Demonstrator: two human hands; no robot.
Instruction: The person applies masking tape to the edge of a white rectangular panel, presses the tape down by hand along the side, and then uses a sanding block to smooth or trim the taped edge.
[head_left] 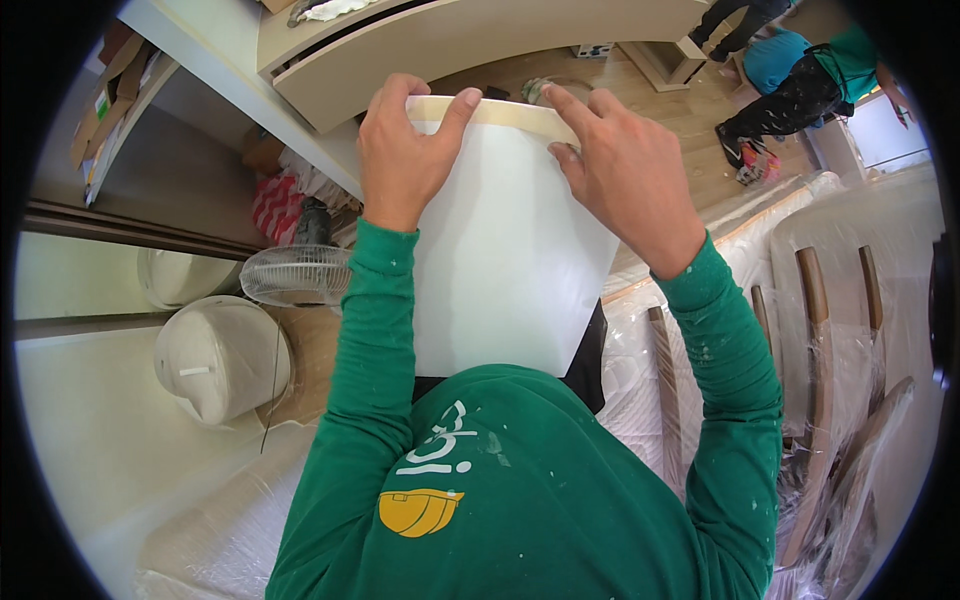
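The left hand (400,160) grips the far left corner of a white panel (505,250), its thumb hooked over the cream-coloured top edge and the fingers curled round the back, so the hand is closed on the board. The right hand (620,170) holds the far right corner of the same panel, with the index finger stretched along the pale edge strip (500,110) and the other fingers pressed flat on the white face near the corner. The panel stands nearly upright in front of the person's chest, its near end hidden behind the green long-sleeved shirt (520,480), which is flecked with white spots.

Just beyond the panel's far edge runs a beige cabinet front (470,40) with a dark gap along its top. To the left, lower down, a small fan (297,272) with a wire guard stands beside a white lidded bucket (222,355); a red-and-white cloth (275,208) lies just behind the fan. To the right, furniture wrapped in clear plastic (850,320) shows brown wooden slats through the film. At the far right, on the wooden floor (690,110), another person (800,75) in a green top and dark trousers bends down, well apart from the panel.
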